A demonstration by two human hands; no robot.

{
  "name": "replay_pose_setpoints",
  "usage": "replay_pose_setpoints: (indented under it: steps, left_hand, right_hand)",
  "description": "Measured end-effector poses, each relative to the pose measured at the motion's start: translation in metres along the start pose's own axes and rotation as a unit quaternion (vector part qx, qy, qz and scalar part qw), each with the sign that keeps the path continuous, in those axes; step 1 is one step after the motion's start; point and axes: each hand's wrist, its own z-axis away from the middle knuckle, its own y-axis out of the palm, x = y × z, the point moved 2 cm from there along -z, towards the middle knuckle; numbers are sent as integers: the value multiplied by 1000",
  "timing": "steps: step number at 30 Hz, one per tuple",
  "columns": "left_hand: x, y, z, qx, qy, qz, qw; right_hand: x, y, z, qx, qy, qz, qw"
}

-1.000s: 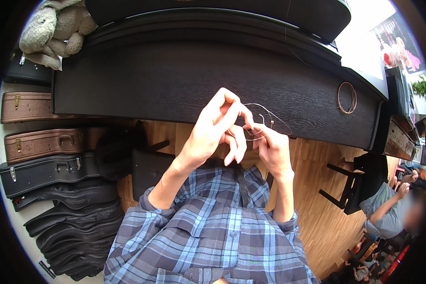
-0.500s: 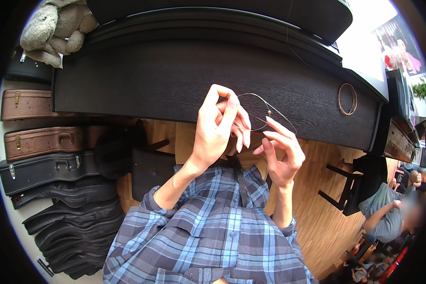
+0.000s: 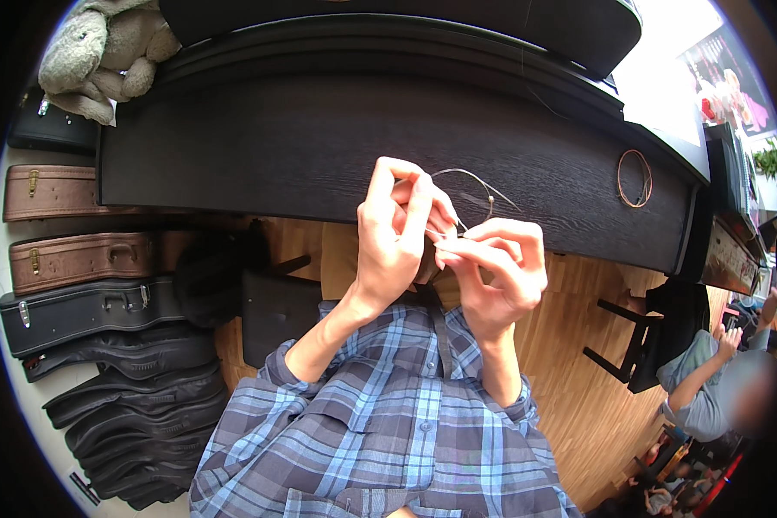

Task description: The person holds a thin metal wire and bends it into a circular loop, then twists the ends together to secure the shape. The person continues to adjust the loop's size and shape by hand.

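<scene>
My left hand (image 3: pixel 393 237) is raised in front of the black piano (image 3: pixel 259 147), fingers curled and closed on a thin wire string (image 3: pixel 483 181) that arches in a loose loop with a small bead-like end. My right hand (image 3: pixel 501 276) pinches the same string beside the left fingertips, its thumb and fingers meeting close to them. Some of the string is hidden in the fingers. A separate copper-coloured coiled string (image 3: pixel 620 180) lies on the piano at the right.
A grey plush toy (image 3: pixel 73 60) sits at the upper left, above brown hard cases (image 3: pixel 78 259) and several black soft cases (image 3: pixel 129 406). A black bench (image 3: pixel 281 315) is under the piano. A person in grey (image 3: pixel 695 388) and a green plant (image 3: pixel 767 157) are at the right.
My left hand rose slightly from a second ago. My right hand drew apart half a second ago and is now back beside the left, pinching. The person at the right moved their arms.
</scene>
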Motion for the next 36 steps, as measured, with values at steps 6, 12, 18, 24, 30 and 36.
replay_pose_setpoints:
  steps: [6, 12, 18, 24, 30, 36]
  left_hand:
    - [5, -25, -18, -30, -28, 70, 997]
    - [13, -39, -22, -19, -39, 77, 996]
    - [16, -36, -21, -14, -38, 107, 993]
    - [13, -38, -22, -28, -35, 112, 993]
    - [5, -21, -14, 4, -20, 80, 997]
    - [-2, -10, -7, 18, -18, 92, 995]
  right_hand:
    - [-17, -41, 12, -70, 118, -238, 961]
    - [-49, -94, 15, -211, 152, -365, 894]
    - [-65, -132, 21, -223, 167, -424, 862]
    - [-76, -149, 27, -211, 202, -339, 894]
    - [-70, -127, 25, -249, 223, -90, 938]
    - [-32, -93, 12, -146, 134, 230, 953]
